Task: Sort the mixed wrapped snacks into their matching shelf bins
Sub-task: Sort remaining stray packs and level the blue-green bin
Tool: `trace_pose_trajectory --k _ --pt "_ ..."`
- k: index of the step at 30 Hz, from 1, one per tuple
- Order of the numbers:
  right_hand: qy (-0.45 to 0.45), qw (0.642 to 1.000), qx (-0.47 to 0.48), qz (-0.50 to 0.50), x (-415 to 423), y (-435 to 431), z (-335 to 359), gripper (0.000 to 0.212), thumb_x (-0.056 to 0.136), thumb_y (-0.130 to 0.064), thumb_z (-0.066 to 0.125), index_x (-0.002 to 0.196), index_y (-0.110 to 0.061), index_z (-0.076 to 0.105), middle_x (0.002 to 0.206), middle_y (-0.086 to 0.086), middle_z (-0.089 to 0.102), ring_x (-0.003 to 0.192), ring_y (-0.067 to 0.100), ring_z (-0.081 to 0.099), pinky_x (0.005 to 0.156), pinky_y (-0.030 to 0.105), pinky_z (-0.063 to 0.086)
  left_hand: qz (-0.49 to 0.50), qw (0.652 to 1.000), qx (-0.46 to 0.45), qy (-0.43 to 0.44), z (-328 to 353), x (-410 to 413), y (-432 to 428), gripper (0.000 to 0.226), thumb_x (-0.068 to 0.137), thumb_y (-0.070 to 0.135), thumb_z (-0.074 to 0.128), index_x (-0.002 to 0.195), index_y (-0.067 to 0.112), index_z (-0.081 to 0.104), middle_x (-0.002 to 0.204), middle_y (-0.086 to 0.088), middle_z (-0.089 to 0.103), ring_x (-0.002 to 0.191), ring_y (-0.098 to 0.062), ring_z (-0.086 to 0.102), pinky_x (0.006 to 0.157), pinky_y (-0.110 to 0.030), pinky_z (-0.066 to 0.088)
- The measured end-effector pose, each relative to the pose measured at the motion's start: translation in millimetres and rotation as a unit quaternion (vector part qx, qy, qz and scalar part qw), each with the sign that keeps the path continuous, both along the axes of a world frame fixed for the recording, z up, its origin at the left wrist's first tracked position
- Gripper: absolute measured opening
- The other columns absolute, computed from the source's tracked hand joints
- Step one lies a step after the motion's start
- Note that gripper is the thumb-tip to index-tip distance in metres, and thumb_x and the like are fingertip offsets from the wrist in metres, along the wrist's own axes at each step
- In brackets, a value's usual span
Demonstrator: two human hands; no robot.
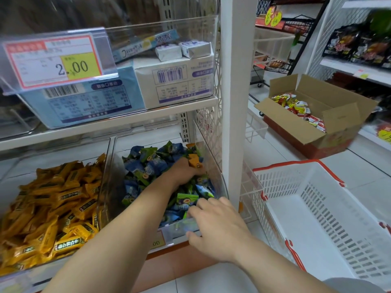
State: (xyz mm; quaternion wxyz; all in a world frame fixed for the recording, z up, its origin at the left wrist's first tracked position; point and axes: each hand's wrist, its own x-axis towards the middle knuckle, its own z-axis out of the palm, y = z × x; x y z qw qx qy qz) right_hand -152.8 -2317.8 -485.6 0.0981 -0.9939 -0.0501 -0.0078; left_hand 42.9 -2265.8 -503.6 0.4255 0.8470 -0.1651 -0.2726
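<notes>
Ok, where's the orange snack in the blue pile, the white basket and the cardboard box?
orange snack (195, 161), head view, middle of its wrapper.
white basket (281, 182), head view, its slotted side wall.
cardboard box (342, 117), head view, its front flap.

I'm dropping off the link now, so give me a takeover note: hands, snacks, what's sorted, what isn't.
Left hand: reached deep into the mixed bin, gripping an orange stray.
Right hand: fingers relaxed at that bin's front rim, apparently holding nothing.
Orange bin, next bin to the left: only orange wrappers show.
Done: the bulk of the orange snacks sit in their own bin.
Left: carry the held stray over to the orange bin, pick out the second orange wrapper at the back, and check the blue and green snacks, which lie mixed together.
</notes>
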Motion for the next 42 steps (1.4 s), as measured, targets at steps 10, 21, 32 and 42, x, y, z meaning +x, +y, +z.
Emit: trace_pose_trajectory --k 10,21,32,42 --pt "-0.126 0.960 0.240 -0.073 7 11 28 0.033 0.095 -0.044 0.050 0.125 -0.032 0.051 0.119 -0.017 0.045 0.110 0.006 0.050 0.089 0.029 0.047 0.051 0.974 -0.159 -0.155 77 -28 43 0.013 0.090 0.026 0.072 0.095 0.027 0.060 0.093 0.007 0.069 0.082 -0.001 0.066 0.070 -0.016 0.052" --pt "-0.201 0.863 0.453 -0.098 42 78 48 0.024 0.091 -0.020 0.063 0.102 -0.040 0.057 0.094 -0.014 0.063 0.082 0.003 0.062 0.072 0.024 0.053 0.115 0.955 -0.272 0.005 92 -90 143 0.024 0.095 0.028 0.065 0.115 0.016 0.062 0.102 -0.008 0.075 0.094 -0.024 0.074 0.068 -0.035 0.059" --pt "-0.021 0.993 0.068 -0.090 76 32 17 0.068 0.087 -0.062 0.052 0.145 -0.027 0.040 0.144 0.006 0.040 0.130 0.032 0.042 0.097 0.039 0.046 0.147 0.903 0.319 -0.247 131 -25 243 0.081 0.084 0.048 0.072 0.150 0.023 0.032 0.143 -0.012 0.051 0.125 -0.032 0.053 0.101 -0.045 0.047" --pt "0.154 0.983 0.058 -0.086 97 20 -5 0.080 0.077 -0.077 0.037 0.143 -0.034 0.042 0.149 0.007 0.044 0.123 0.032 0.053 0.090 0.038 0.048 -0.060 0.943 0.120 -0.306 94 1 81 0.041 0.091 0.040 0.065 0.128 0.023 0.057 0.121 0.004 0.064 0.109 -0.016 0.059 0.095 -0.036 0.050"
